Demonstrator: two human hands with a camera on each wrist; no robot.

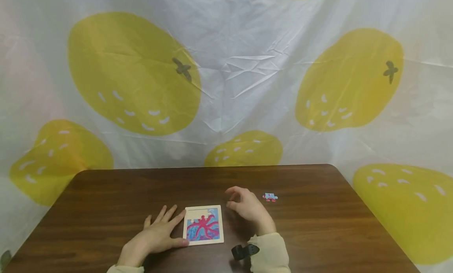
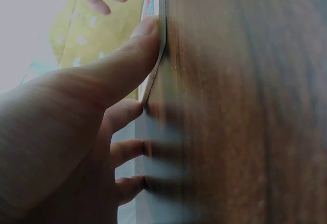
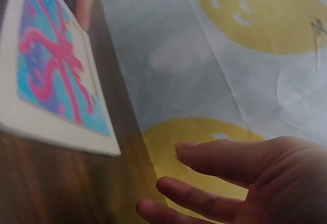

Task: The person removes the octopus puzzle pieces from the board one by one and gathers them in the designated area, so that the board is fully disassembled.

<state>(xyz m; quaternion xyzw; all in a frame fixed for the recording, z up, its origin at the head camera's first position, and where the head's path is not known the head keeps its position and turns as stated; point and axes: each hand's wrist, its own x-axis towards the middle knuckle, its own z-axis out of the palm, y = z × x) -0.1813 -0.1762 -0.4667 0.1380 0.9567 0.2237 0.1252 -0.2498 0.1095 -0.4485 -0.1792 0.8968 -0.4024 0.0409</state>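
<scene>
A jigsaw puzzle of a pink octopus on blue lies in a pale square tray; bare tray floor shows in its upper left part. My left hand rests at the tray's left side with spread fingers, its thumb and forefinger touching the rim; the left wrist view shows the thumb on the edge. Just right of the tray, my right hand hovers above the table with loosely bent fingers, and nothing shows between them in the right wrist view. A loose jigsaw piece, blue and pink, lies beyond it to the right.
All of this is on a dark brown wooden table with rounded far corners. Behind the table hangs a white curtain printed with large yellow fruit. A black strap sits by my right sleeve.
</scene>
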